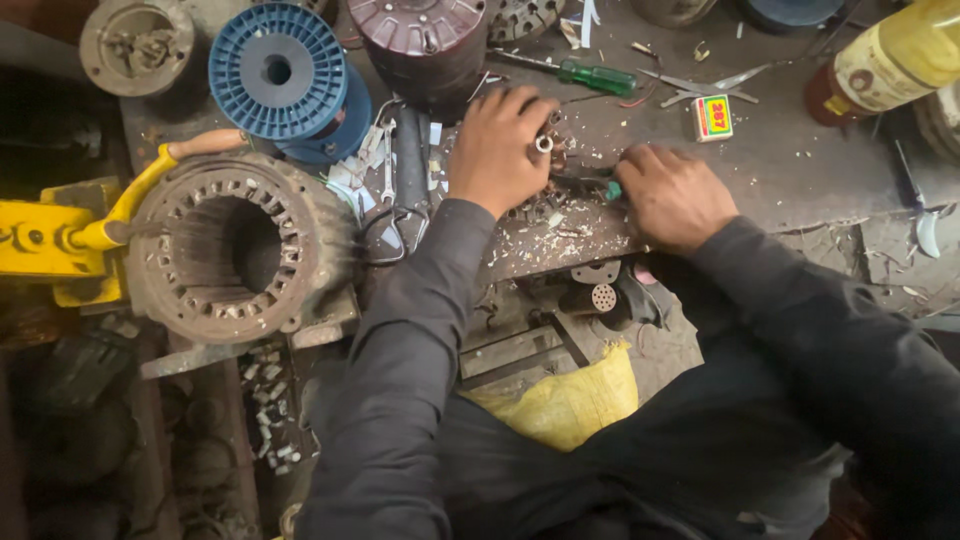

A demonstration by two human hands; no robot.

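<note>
My left hand (497,150) rests on the dirty workbench (790,165), its fingers curled over a small metal ring (544,144) and bits of scrap. My right hand (672,195) lies just to its right, closed around a small tool with a green handle (611,189) whose dark tip points toward the left hand. Both arms wear dark sleeves. What lies under the left palm is hidden.
A grey motor stator (235,250) sits at the left beside a yellow tool (50,245). A blue wire spool (280,72), a dark round housing (425,45), a green-handled screwdriver (590,75), scissors (705,88), a small box (712,117), a yellow bottle (890,62) and a yellow bag (570,400) surround the bench.
</note>
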